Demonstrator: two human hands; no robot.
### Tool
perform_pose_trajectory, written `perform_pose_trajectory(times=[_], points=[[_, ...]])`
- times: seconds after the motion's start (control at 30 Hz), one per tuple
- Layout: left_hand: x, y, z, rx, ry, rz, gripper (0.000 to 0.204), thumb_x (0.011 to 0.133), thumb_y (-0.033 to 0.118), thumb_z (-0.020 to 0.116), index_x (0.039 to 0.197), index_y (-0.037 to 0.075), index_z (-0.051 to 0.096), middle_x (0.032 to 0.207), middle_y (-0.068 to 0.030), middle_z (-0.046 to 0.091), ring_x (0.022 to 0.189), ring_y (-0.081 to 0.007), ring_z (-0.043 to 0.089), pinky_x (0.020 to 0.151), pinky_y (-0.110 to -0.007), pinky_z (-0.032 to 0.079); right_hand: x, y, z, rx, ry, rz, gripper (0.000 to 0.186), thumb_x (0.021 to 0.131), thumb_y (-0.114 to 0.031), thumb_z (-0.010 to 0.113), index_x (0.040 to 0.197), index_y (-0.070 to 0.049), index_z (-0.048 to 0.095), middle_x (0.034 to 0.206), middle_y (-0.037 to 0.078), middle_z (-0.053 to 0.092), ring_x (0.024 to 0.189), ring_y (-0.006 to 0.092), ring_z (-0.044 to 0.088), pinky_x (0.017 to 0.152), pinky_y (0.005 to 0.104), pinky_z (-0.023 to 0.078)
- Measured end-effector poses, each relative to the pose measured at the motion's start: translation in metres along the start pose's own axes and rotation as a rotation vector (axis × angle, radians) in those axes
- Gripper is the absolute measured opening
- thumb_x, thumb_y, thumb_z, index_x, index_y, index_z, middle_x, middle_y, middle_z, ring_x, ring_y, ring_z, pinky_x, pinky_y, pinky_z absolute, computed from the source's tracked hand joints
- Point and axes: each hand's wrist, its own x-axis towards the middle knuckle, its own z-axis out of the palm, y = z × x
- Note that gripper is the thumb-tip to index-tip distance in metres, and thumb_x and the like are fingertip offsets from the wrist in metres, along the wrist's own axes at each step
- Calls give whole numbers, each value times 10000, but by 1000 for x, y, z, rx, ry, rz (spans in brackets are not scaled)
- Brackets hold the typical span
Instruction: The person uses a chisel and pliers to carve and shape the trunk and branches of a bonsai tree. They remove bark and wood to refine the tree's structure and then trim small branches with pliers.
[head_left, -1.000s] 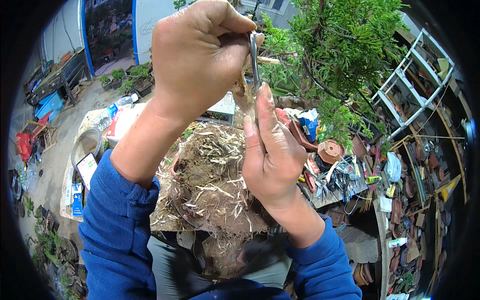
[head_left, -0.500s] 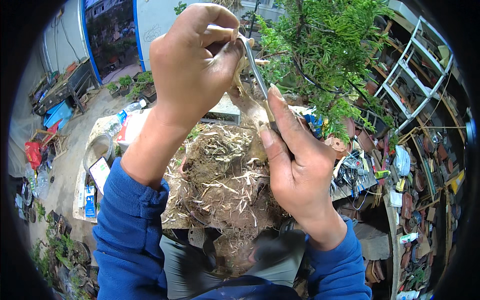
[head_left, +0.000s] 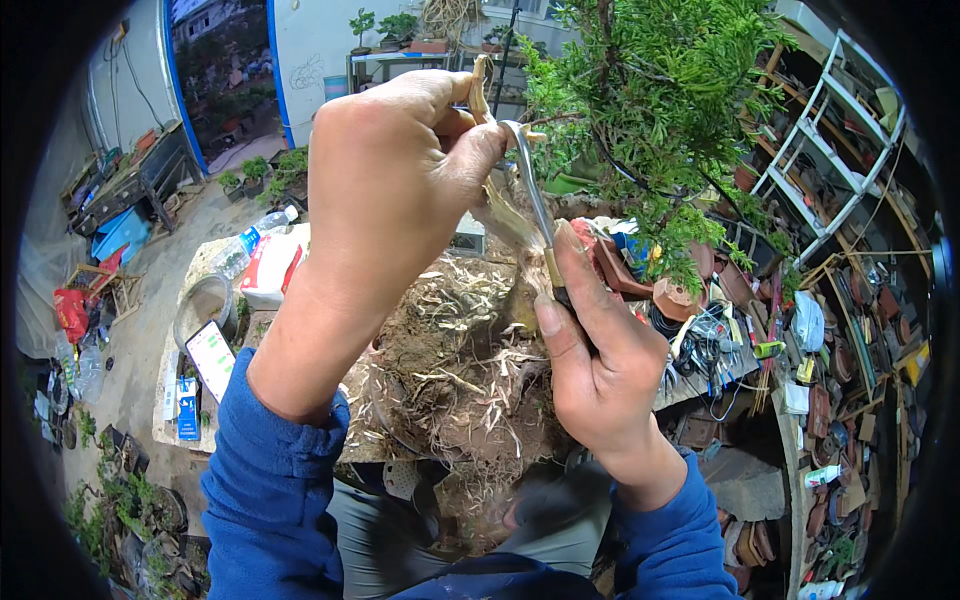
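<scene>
A juniper bonsai with green foliage (head_left: 660,90) stands in front of me, with a bare pale trunk (head_left: 512,228) rising from a soil-covered root ball (head_left: 415,335). My left hand (head_left: 385,185) is closed round a stripped, splintered wood tip (head_left: 481,88) at the trunk's upper end. In my right hand (head_left: 605,375) is a hook-bladed carving knife (head_left: 537,195), gripped near its collar with thumb and forefinger. Its curved metal tip lies against the wood beside my left thumb. Most of the handle is hidden by my right hand. Pale shavings (head_left: 455,300) cover the soil.
On the left of the worktable lie a phone (head_left: 210,358), a clear round container (head_left: 203,308), a red-and-white bag (head_left: 270,270) and a plastic bottle (head_left: 250,243). Wires and tools (head_left: 705,340) crowd the right side. A metal ladder (head_left: 835,150) leans against cluttered shelves.
Both hands have come lower in view, the left most clearly, along with the knife. The knife's hooked tip is more visible now, and more of the wood tip shows above my left hand.
</scene>
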Motion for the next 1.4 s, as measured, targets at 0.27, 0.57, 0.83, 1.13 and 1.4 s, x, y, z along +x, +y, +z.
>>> perform_pose_trajectory(times=[0.27, 0.57, 0.83, 1.13, 1.4], points=[[8, 16, -19, 37, -259, -145, 479, 810, 63, 877, 1190, -143, 672, 965, -181, 789, 858, -169, 764, 762, -282, 621, -18, -5, -9, 145, -23, 112, 518, 954, 16, 677, 1463, 23, 583, 1100, 226, 754, 835, 230, 738, 789, 310, 559], [-7, 26, -13, 238, -252, -184, 717, 716, 81, 905, 1359, -60, 619, 1014, -178, 789, 867, -183, 769, 792, -309, 622, -41, -2, -7, 255, -80, 279, 500, 991, -38, 654, 1472, 58, 557, 812, 80, 695, 601, 89, 593, 572, 242, 475], [-38, 18, -5, -416, -16, -391, 660, 793, 82, 869, 1388, -54, 617, 1230, -188, 736, 1096, -239, 730, 946, -355, 594, -26, 23, -1, 284, -41, 118, 488, 997, -61, 659, 1462, 57, 571, 831, 33, 702, 536, 38, 541, 506, 219, 446], [-25, 23, 19, -497, 255, -349, 434, 880, 4, 730, 1291, -105, 643, 1151, -188, 751, 1042, -205, 733, 932, -309, 582, 27, 52, 18, 186, 60, -155, 453, 942, -44, 712, 1390, 1, 663, 1019, 197, 781, 693, 193, 725, 687, 293, 559], [-14, 12, 29, -284, 277, -204, 422, 896, -47, 758, 1267, -18, 561, 997, -171, 771, 890, -159, 754, 784, -253, 598, 29, 53, 22, 131, 98, -202, 475, 934, -34, 706, 1407, -32, 662, 857, 156, 750, 594, 185, 656, 612, 320, 525]])
